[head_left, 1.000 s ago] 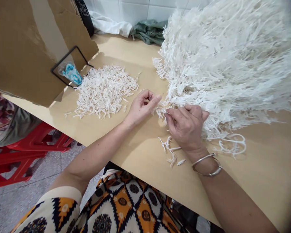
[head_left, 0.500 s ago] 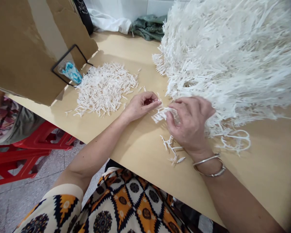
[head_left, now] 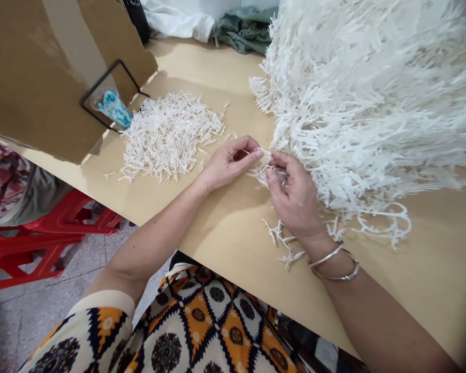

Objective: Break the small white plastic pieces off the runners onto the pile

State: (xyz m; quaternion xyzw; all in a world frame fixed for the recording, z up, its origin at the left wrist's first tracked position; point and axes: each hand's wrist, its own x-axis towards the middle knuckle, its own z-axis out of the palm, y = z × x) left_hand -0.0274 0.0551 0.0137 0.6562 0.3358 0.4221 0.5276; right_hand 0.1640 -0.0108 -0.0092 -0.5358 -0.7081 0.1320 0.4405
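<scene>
My left hand (head_left: 233, 161) is closed in a pinch, thumb against fingertips, on the end of a thin white branched piece (head_left: 264, 155) that looks like plastic. Close by on the right, my right hand (head_left: 295, 191) has its fingers curled round the same white bits, partly hiding them. Between and under the hands more white prongs show, too small to separate. To the left lies a low heap of small white pieces (head_left: 171, 137). A large pile of white branched strands (head_left: 373, 103) rises beyond my right hand.
A cardboard box (head_left: 34, 67) stands at the left, with a black wire frame (head_left: 118, 62) and a clear cup holding something blue (head_left: 116, 109) beside it. Loose white scraps (head_left: 281, 238) lie near the table edge. Green cloth (head_left: 244, 28) is at the back. Red stools (head_left: 73, 212) stand lower left.
My right hand has moved slightly left and its fingers have come closer to my left fingertips. My left hand has shifted a little up and right.
</scene>
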